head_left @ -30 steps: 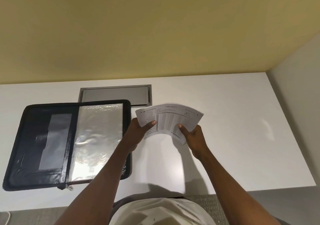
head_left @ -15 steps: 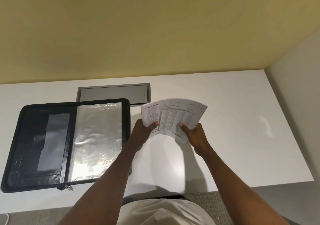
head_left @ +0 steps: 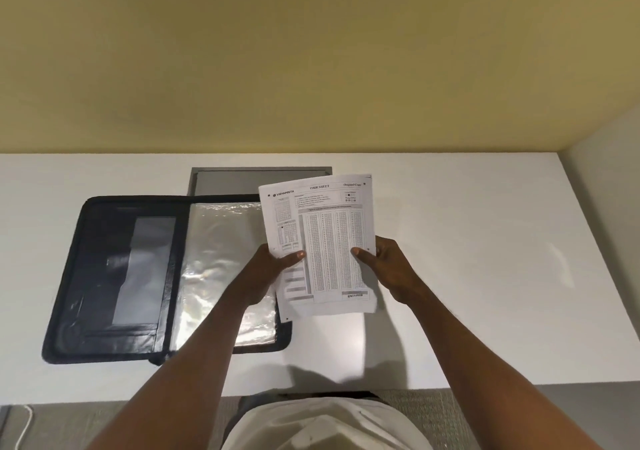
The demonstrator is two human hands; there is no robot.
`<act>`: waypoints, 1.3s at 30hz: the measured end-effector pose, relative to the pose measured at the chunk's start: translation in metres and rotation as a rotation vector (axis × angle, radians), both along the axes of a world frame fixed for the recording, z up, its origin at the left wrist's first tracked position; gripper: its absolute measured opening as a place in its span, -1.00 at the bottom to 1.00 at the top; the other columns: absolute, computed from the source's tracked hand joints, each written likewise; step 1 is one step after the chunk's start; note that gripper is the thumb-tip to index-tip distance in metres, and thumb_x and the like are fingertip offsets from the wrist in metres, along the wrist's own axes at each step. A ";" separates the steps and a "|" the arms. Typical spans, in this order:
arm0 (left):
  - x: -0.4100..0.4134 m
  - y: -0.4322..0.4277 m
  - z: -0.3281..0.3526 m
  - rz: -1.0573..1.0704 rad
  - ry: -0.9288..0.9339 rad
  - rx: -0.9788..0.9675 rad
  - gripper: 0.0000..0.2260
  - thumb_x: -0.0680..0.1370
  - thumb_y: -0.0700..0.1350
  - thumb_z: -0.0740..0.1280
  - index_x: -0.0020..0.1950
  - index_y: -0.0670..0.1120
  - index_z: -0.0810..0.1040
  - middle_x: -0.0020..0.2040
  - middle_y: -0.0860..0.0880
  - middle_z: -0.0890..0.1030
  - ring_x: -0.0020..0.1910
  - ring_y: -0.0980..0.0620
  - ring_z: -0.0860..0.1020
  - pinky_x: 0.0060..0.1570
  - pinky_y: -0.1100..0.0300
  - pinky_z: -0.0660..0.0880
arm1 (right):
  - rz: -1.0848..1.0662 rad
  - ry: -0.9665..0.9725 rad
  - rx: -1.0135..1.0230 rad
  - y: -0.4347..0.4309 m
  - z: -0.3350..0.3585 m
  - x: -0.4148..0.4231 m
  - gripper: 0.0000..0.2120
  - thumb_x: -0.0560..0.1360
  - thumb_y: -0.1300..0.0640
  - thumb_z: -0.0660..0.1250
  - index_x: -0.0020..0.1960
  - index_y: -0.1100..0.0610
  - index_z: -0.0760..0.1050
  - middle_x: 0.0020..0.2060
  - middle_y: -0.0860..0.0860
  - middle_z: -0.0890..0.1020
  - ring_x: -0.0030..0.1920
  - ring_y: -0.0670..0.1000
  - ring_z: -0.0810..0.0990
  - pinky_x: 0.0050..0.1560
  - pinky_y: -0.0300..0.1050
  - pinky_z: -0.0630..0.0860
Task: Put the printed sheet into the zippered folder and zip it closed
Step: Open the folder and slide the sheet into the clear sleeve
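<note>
The printed sheet point(head_left: 325, 238), a white form full of small rows, is held upright above the white desk. My left hand point(head_left: 266, 273) pinches its left edge and my right hand point(head_left: 388, 266) pinches its right edge. The black zippered folder point(head_left: 121, 276) lies open flat on the desk to the left. Its left half is dark with pockets; its right half shows shiny clear plastic sleeves point(head_left: 221, 269). The sheet's left edge overlaps the folder's right side in view. The zipper pull sits at the folder's near edge, partly hidden by my left forearm.
A grey cable hatch point(head_left: 242, 181) is set into the white desk point(head_left: 485, 276) behind the folder. A yellow wall stands behind the desk, a pale wall at the right. Grey carpet and a white cord point(head_left: 24, 429) lie below the desk's near edge.
Both hands have turned the sheet from a bent, landscape fan into an upright portrait position and raised it slightly, closer to the folder's right side.
</note>
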State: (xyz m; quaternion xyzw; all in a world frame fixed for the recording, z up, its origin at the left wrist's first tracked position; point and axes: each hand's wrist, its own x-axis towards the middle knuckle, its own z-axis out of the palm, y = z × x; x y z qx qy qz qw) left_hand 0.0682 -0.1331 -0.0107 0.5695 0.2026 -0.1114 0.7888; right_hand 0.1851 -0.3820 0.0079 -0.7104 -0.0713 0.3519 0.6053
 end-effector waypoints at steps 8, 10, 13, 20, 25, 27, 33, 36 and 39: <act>-0.055 0.082 0.001 0.047 0.118 -0.109 -0.66 0.58 -0.15 0.47 0.36 -0.08 0.62 0.35 -0.10 0.63 0.31 -0.13 0.62 0.23 -0.08 0.60 | 0.115 0.066 0.014 0.070 0.002 -0.029 -0.67 0.62 0.19 0.38 0.37 0.19 0.56 0.24 0.06 0.69 0.25 0.09 0.67 0.32 0.04 0.57; -0.068 0.103 0.000 0.094 0.149 -0.107 -0.71 0.57 -0.15 0.48 0.30 -0.08 0.66 0.29 -0.12 0.67 0.24 -0.15 0.66 0.10 0.03 0.66 | 0.104 0.093 0.021 0.086 0.000 -0.038 -0.67 0.61 0.21 0.37 0.37 0.21 0.56 0.24 0.07 0.69 0.25 0.10 0.67 0.32 0.05 0.57; -0.086 0.133 -0.003 0.163 0.170 -0.061 -0.74 0.55 -0.14 0.51 0.24 -0.11 0.69 0.22 -0.16 0.70 0.14 -0.19 0.70 -0.04 0.11 0.67 | 0.090 0.125 0.023 0.107 -0.005 -0.049 -0.66 0.61 0.23 0.37 0.38 0.22 0.55 0.25 0.07 0.68 0.25 0.09 0.67 0.32 0.04 0.57; -0.112 0.190 -0.029 0.070 0.277 1.097 -0.51 0.54 -0.16 0.51 0.46 -0.11 0.52 0.46 -0.18 0.52 0.45 -0.22 0.46 0.48 -0.17 0.36 | 0.011 0.180 0.028 0.134 -0.016 -0.067 -0.70 0.60 0.26 0.37 0.33 0.19 0.58 0.23 0.07 0.70 0.20 0.07 0.70 0.19 -0.09 0.64; -0.131 0.207 -0.054 -0.472 0.441 1.268 0.09 0.43 0.17 0.56 0.68 0.10 -0.15 0.67 -0.05 -0.29 0.64 -0.16 -0.31 0.51 -0.39 -0.18 | -0.064 0.191 -0.002 0.134 -0.019 -0.078 -0.73 0.60 0.24 0.38 0.30 0.18 0.61 0.17 0.05 0.73 0.16 0.06 0.72 0.10 -0.16 0.67; -0.137 0.206 -0.062 -0.496 0.460 1.244 0.13 0.42 0.20 0.55 0.67 0.10 -0.22 0.65 -0.06 -0.35 0.62 -0.18 -0.35 0.50 -0.44 -0.16 | -0.088 0.191 -0.010 0.131 -0.018 -0.081 -0.77 0.60 0.22 0.39 0.24 0.19 0.64 0.14 0.07 0.74 0.12 0.08 0.74 -0.01 -0.24 0.66; -0.150 0.202 -0.072 -0.502 0.443 1.215 0.14 0.43 0.22 0.53 0.65 0.10 -0.30 0.64 -0.04 -0.39 0.61 -0.17 -0.39 0.51 -0.45 -0.14 | -0.143 0.155 -0.050 0.120 -0.018 -0.084 -0.84 0.60 0.18 0.40 0.12 0.19 0.69 0.04 0.15 0.76 0.02 0.14 0.76 -0.07 -0.22 0.65; -0.159 0.195 -0.073 -0.497 0.431 1.220 0.16 0.43 0.22 0.52 0.61 0.09 -0.38 0.63 -0.03 -0.41 0.60 -0.16 -0.41 0.53 -0.42 -0.15 | -0.177 0.171 -0.047 0.119 -0.019 -0.083 -0.84 0.60 0.19 0.40 0.13 0.20 0.69 0.06 0.19 0.75 0.04 0.19 0.75 -0.05 -0.15 0.67; -0.167 0.189 -0.074 -0.496 0.423 1.231 0.17 0.43 0.23 0.52 0.58 0.08 -0.42 0.63 -0.03 -0.42 0.60 -0.15 -0.41 0.53 -0.43 -0.13 | -0.188 0.163 -0.046 0.119 -0.018 -0.080 -0.84 0.59 0.21 0.40 0.13 0.22 0.68 0.07 0.21 0.74 0.06 0.22 0.74 -0.04 -0.12 0.67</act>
